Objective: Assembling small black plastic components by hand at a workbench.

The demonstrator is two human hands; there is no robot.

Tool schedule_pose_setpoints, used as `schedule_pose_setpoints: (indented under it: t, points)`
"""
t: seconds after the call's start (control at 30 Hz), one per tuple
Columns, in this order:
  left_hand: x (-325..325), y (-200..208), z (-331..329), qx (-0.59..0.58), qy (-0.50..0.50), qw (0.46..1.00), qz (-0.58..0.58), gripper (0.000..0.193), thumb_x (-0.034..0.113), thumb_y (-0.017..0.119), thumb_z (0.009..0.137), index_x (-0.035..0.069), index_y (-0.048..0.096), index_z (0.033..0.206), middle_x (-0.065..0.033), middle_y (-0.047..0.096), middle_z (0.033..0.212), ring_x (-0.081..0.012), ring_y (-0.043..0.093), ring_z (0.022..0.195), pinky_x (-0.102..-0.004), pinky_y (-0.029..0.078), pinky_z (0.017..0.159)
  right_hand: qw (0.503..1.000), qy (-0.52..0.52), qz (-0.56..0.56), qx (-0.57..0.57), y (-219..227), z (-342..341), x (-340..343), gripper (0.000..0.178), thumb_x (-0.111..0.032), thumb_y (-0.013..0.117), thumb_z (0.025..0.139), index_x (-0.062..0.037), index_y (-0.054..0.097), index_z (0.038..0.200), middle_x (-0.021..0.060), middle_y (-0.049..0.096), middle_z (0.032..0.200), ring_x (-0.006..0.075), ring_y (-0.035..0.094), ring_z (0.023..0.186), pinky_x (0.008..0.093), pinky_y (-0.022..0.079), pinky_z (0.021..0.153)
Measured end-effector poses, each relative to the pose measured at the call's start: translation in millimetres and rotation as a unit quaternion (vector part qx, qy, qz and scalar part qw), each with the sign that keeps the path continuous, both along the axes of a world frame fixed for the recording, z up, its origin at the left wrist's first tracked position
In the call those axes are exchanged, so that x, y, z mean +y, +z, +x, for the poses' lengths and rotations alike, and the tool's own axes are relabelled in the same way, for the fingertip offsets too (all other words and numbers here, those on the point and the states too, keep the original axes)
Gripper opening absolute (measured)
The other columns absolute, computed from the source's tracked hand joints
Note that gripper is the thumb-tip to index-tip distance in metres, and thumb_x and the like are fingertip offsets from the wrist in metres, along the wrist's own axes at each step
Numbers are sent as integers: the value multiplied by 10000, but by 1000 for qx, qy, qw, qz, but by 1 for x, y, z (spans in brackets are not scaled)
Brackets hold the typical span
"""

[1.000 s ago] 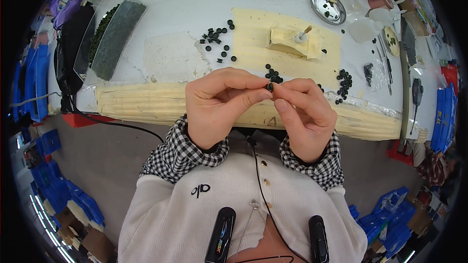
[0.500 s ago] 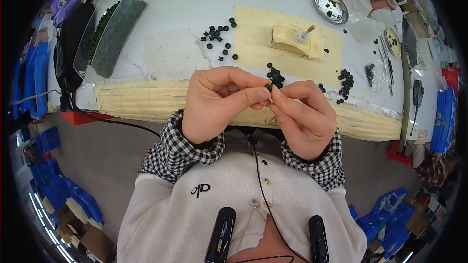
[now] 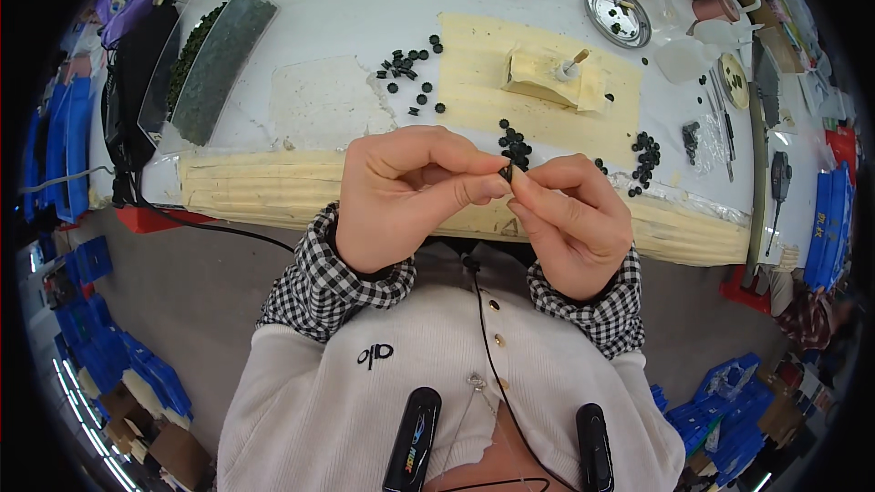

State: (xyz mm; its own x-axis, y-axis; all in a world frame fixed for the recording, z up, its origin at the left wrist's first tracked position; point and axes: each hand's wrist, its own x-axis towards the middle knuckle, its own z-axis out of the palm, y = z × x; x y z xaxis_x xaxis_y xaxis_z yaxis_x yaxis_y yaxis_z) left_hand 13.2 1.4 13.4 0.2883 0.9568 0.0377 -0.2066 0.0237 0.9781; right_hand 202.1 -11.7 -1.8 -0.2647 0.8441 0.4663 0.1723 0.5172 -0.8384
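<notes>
A small black wheel-like piece [image 3: 507, 174] is pinched between the fingertips of both my hands, above the table's near edge. My left hand [image 3: 406, 191] grips it between thumb and forefinger, the other fingers curled in. From the other side, the thumb and forefinger of my right hand [image 3: 579, 214] close on the same piece, which they partly cover. Just beyond the fingertips lies a cluster of similar black pieces [image 3: 515, 141]. More of these pieces [image 3: 401, 66] are scattered to the far left, and another group [image 3: 647, 159] sits to the right.
On a yellow sheet [image 3: 465, 64] rests a tape-wrapped block [image 3: 540, 82] with a stick in a white holder. A clear bin [image 3: 223, 73] of dark green bits stands at the left. At the right are a round metal dish [image 3: 597, 5], a spool [image 3: 715, 5] and thin tools [image 3: 725, 114].
The black piece has turned slightly between my fingertips and more of it shows. My left hand has shifted a little to the left; my right hand is nearly where it was.
</notes>
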Motion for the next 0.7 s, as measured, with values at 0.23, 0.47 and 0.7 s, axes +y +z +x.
schedule_pose_setpoints:
  t: [0.23, 0.47, 0.7]
  points:
    - [6, 5, -1, 226, 41, 917, 327, 201, -115, 662, 720, -36, 659, 905, -133, 653, 867, -163, 634, 711, -231, 507, 650, 967, 43, -192, 164, -4, -1, -5, 270, 66, 646, 771, -4, 662, 1031, 79, 591, 881, 110, 549, 728, 203, 440, 604]
    - [4, -1, -2, 15, -22, 999, 34, 153, -70, 651, 770, -50, 654, 922, -134, 658, 857, -140, 634, 749, -226, 524, 670, 999, -6, 31, -7, 0, -2, -2, 304, 81, 643, 765, -5, 650, 1056, 91, 594, 883, 124, 556, 730, 218, 451, 610]
    - [5, 1, 2, -88, -33, 988, -120, 136, -39, 658, 785, -63, 646, 918, -137, 663, 857, -138, 643, 761, -225, 535, 696, 998, 8, -51, 48, 2, -1, -3, 288, 82, 624, 781, 4, 643, 1057, 95, 595, 887, 141, 569, 755, 227, 463, 648]
